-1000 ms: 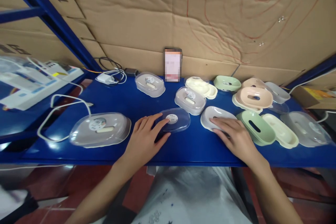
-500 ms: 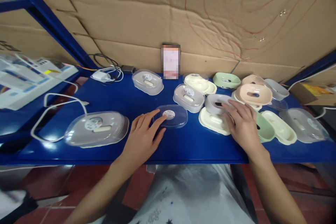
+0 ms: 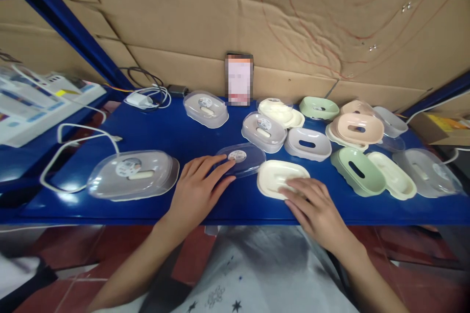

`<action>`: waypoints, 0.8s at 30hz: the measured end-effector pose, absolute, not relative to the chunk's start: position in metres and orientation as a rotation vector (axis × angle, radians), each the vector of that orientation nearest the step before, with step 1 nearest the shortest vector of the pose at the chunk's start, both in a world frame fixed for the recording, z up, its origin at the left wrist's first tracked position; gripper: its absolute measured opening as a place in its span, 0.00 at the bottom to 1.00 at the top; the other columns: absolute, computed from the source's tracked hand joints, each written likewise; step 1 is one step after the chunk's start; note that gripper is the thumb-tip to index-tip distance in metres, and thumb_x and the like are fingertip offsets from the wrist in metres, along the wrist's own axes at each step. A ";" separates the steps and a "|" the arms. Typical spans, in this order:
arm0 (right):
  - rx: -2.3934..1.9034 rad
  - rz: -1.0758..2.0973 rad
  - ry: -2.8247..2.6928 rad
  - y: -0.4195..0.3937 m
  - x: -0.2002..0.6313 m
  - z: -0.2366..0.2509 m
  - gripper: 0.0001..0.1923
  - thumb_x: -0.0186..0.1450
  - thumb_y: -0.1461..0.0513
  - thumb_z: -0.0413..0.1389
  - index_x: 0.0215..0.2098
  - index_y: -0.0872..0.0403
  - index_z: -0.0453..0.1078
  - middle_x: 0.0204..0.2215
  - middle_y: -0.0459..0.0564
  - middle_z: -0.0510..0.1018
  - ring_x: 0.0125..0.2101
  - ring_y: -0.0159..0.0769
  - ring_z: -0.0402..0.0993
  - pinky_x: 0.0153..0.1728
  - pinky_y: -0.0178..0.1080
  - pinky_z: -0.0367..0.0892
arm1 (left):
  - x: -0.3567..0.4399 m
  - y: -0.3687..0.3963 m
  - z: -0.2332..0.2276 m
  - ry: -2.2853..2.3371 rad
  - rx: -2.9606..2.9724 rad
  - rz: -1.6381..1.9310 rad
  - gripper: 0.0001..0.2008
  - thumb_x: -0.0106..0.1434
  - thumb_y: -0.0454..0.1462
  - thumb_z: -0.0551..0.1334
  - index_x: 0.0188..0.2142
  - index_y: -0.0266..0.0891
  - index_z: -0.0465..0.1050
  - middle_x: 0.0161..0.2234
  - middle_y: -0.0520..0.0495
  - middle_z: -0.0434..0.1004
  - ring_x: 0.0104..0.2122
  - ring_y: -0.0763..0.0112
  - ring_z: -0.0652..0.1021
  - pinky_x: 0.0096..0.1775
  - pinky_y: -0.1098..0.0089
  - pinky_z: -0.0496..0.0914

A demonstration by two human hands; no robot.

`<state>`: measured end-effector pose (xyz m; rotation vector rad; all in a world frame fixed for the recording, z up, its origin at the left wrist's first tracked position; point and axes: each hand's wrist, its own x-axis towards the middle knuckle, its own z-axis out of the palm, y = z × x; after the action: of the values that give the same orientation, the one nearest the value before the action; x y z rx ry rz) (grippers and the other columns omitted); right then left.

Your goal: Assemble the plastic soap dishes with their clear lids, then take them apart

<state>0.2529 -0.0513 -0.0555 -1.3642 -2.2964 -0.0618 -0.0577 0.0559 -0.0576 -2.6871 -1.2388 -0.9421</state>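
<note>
Cream plastic soap-dish tray (image 3: 268, 176), oval, lying on the blue tabletop (image 3: 165, 129) near its front edge, before the wearer. Right hand (image 3: 310, 203): palm down, reaching in from the right, fingers together and gently bent, half unfolded, tips over the tray's right end, thumb apart beneath the index finger; firmness of hold, not discernible. Left hand (image 3: 202, 181): palm down, back uppermost, fingers fanned and slightly curved, thumb well spread, nothing grasped; index fingertip at the round label (image 3: 237, 157) of a clear plastic lid (image 3: 251, 160). Lid beside the tray's far left side, contact between them unclear. Grey slotted dish (image 3: 321, 147), beyond the tray; green slotted dish (image 3: 370, 178), right of the right hand
</note>
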 end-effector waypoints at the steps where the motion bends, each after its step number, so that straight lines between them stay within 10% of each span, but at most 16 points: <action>1: -1.321 -0.020 -2.306 -0.052 0.248 -0.055 0.20 0.76 0.67 0.57 0.65 0.50 0.71 0.60 0.56 0.79 0.61 0.46 0.74 0.61 0.53 0.71 | -0.058 0.056 -0.058 -1.239 -2.688 -0.967 0.14 0.78 0.42 0.62 0.58 0.46 0.78 0.56 0.42 0.83 0.53 0.53 0.81 0.55 0.52 0.76; 10: -1.609 -0.303 -2.097 -0.012 0.287 -0.052 0.28 0.78 0.61 0.54 0.75 0.51 0.61 0.71 0.62 0.69 0.71 0.56 0.65 0.69 0.65 0.60 | -0.059 0.057 -0.064 -1.411 -2.455 -0.898 0.12 0.77 0.40 0.63 0.56 0.41 0.78 0.55 0.40 0.82 0.53 0.49 0.82 0.52 0.51 0.76; 17: -1.768 -0.402 -1.951 -0.007 0.314 -0.057 0.15 0.78 0.58 0.56 0.58 0.51 0.77 0.52 0.56 0.85 0.55 0.53 0.80 0.57 0.55 0.72 | -0.060 0.058 -0.063 -1.392 -2.531 -0.864 0.14 0.77 0.39 0.61 0.60 0.42 0.74 0.60 0.37 0.77 0.57 0.46 0.79 0.57 0.46 0.73; 24: -1.406 -0.188 -2.090 -0.039 0.279 -0.048 0.23 0.74 0.65 0.60 0.66 0.43 0.73 0.54 0.51 0.84 0.56 0.48 0.80 0.61 0.55 0.70 | -0.058 0.050 -0.051 -0.784 -2.978 -0.878 0.21 0.77 0.43 0.64 0.66 0.44 0.70 0.66 0.37 0.72 0.65 0.51 0.74 0.66 0.47 0.69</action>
<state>0.2789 -0.0387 -0.0484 -1.4064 -2.0897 -0.1883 -0.0584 0.0501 -0.0510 -2.9779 -0.7843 -0.8782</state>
